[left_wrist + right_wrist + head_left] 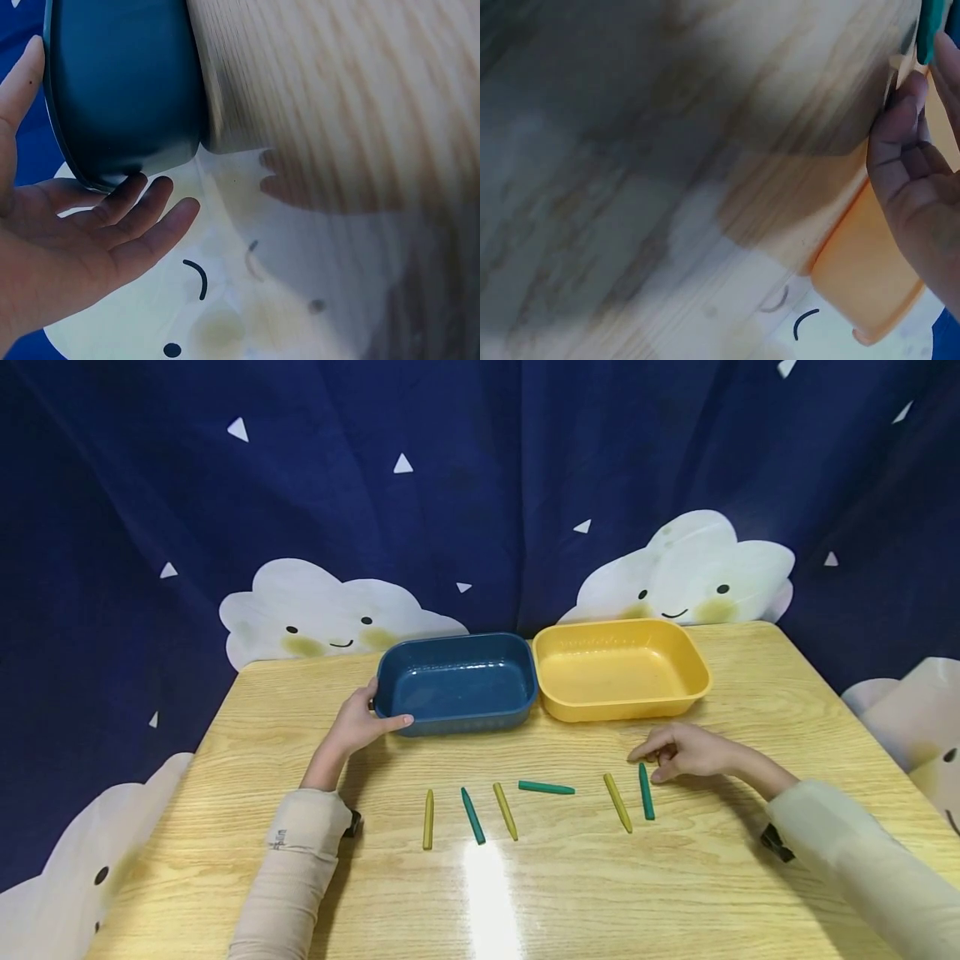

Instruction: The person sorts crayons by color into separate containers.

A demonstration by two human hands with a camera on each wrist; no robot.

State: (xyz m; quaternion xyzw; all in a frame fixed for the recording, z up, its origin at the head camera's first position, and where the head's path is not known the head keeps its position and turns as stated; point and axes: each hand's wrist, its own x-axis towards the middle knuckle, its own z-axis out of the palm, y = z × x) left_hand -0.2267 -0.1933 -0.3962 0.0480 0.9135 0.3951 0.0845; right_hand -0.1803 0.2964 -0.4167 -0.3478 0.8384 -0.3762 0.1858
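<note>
My left hand [358, 717] rests against the left end of a blue bin [465, 724], its thumb stretched along the front rim. In the left wrist view, the loosely spread fingers [142, 232] lie along the bin's end wall. Just in front of a yellow bin [622, 710], my right hand [693, 750] hovers low over the table beside a green crayon [647, 792]. Its thumb and bent fingers are apart around the crayon's tip, pinching nothing. The right wrist view shows that green crayon [930, 30] at the upper right edge, close to the thumb.
Left of that crayon lie a yellow crayon [618, 803], a sideways green crayon [547, 787], another yellow crayon [506, 812], a green crayon [473, 816] and a leftmost yellow crayon [428, 819]. Both bins stand side by side at the wooden table's [570, 893] back edge, before a blue curtain [480, 510].
</note>
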